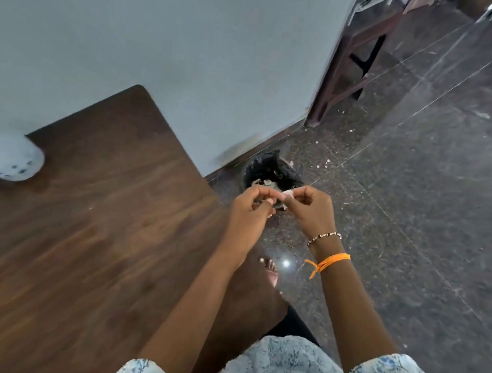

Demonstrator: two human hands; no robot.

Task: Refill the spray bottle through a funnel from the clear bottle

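My left hand (250, 209) and my right hand (308, 212) are held together beyond the table's right edge, above a small bin. Between their fingertips they pinch a small pale scrap (377, 202), too blurred to identify. No spray bottle, funnel or clear bottle can be made out with certainty; a blurred white shape (3, 155) with dark spots sits at the table's far left edge.
A dark wooden table (84, 231) fills the left. A bin with a black liner (270, 173) stands on the speckled dark floor (417, 203) against the pale wall (162, 43). Dark wooden furniture legs (349, 64) stand further back. A bare foot (270, 268) shows below my hands.
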